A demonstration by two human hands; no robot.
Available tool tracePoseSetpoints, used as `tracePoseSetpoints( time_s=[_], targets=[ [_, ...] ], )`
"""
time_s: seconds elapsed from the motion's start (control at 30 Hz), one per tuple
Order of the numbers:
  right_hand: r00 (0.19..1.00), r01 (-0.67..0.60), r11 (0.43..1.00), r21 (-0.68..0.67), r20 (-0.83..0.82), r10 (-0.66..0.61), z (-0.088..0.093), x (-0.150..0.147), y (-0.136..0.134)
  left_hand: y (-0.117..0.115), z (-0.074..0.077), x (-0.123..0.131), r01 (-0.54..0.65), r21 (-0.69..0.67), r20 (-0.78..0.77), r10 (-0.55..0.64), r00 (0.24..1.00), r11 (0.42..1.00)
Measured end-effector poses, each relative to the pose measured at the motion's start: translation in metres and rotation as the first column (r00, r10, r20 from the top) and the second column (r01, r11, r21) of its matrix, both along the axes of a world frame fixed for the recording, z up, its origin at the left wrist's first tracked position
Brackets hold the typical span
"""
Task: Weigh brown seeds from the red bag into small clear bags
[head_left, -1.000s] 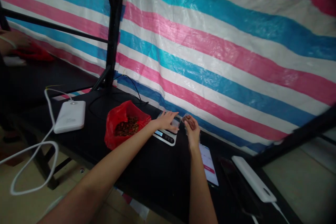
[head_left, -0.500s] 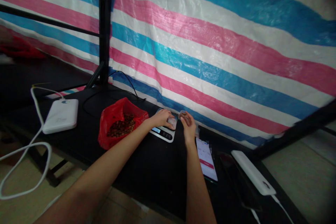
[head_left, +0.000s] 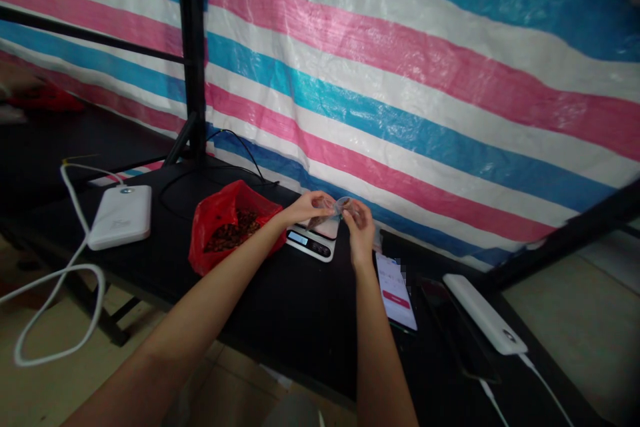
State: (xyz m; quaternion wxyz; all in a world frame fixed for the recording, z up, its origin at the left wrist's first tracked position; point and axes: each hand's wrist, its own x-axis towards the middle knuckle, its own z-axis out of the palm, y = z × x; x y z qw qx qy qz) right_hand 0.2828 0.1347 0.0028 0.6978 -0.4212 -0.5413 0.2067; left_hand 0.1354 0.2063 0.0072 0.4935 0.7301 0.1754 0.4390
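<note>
Clear little bag (head_left: 333, 208) pinched between left hand (head_left: 306, 207) and right hand (head_left: 358, 221) above the scale (head_left: 314, 240); filling seemingly underway, steadiness needed.

There is only one view, from a camera on the person's head. It looks forward and down along both forearms to the black table (head_left: 280, 307), and it faces the striped tarp (head_left: 425, 80) behind. The hands are far from the lens, so things there look small.
</note>
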Motion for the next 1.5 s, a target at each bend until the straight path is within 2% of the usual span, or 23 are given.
tracePoseSetpoints(
  time_s=[0.2,0.33,0.43,0.57,0.73,0.87,1.0,1.07,1.13,1.2,1.27,1.3,1.33,1.43,1.5],
  targets=[
    [0.999,0.006,0.999,-0.036,0.054,-0.004,0.003,0.001,-0.004,-0.002,-0.002,0.001,0.026,-0.033,0.013,-0.025,1.000,0.999],
    [0.987,0.021,1.000,0.015,0.160,-0.023,0.007,-0.002,-0.006,-0.007,0.000,0.002,0.068,-0.082,0.042,-0.065,0.997,0.994],
    [0.992,-0.026,0.999,0.033,0.127,0.022,0.009,-0.006,-0.007,-0.009,0.001,0.004,0.104,-0.124,0.079,-0.095,0.992,0.987],
    [0.999,-0.041,0.998,0.039,0.029,0.040,0.008,-0.009,-0.006,-0.010,0.002,0.005,0.076,-0.135,0.081,-0.065,0.995,0.988],
    [0.993,-0.080,0.996,0.027,0.087,0.078,0.009,-0.007,-0.006,-0.011,0.001,0.004,0.031,-0.069,0.006,-0.030,1.000,0.997],
    [0.993,-0.055,0.998,0.042,0.110,0.050,0.011,-0.008,-0.007,-0.011,0.000,0.004,0.003,-0.042,-0.011,-0.004,1.000,0.999],
    [0.999,0.028,0.993,0.112,0.017,-0.031,0.003,-0.004,-0.003,-0.010,0.004,0.002,-0.092,0.018,-0.009,0.093,0.996,0.996],
    [0.993,0.115,0.986,0.121,-0.046,-0.110,-0.007,0.004,0.004,-0.009,0.007,0.000,-0.220,0.054,0.029,0.218,0.975,0.974],
    [0.978,0.195,0.977,0.085,-0.093,-0.187,-0.019,0.014,0.012,-0.008,0.008,0.000,-0.401,0.099,0.089,0.394,0.915,0.911],
    [0.963,0.241,0.970,0.024,-0.133,-0.236,-0.032,0.024,0.020,-0.006,0.005,0.001,-0.549,0.170,0.133,0.533,0.836,0.818],
    [0.949,0.259,0.965,-0.036,-0.176,-0.262,-0.042,0.031,0.027,-0.003,-0.002,0.003,-0.601,0.256,0.114,0.593,0.797,0.757],
    [0.943,0.262,0.963,-0.058,-0.196,-0.269,-0.046,0.033,0.029,-0.002,-0.007,0.004,-0.591,0.290,0.074,0.598,0.798,0.753],
    [0.939,0.264,0.962,-0.074,-0.210,-0.273,-0.050,0.035,0.031,0.000,-0.012,0.006,-0.565,0.310,0.018,0.589,0.808,0.765],
    [0.934,0.274,0.956,-0.104,-0.209,-0.291,-0.057,0.039,0.033,0.002,-0.024,0.011,-0.435,0.282,-0.145,0.486,0.862,0.855],
    [0.929,0.293,0.948,-0.121,-0.201,-0.313,-0.059,0.041,0.034,0.001,-0.027,0.012,-0.384,0.246,-0.164,0.429,0.888,0.890]
  ],
)
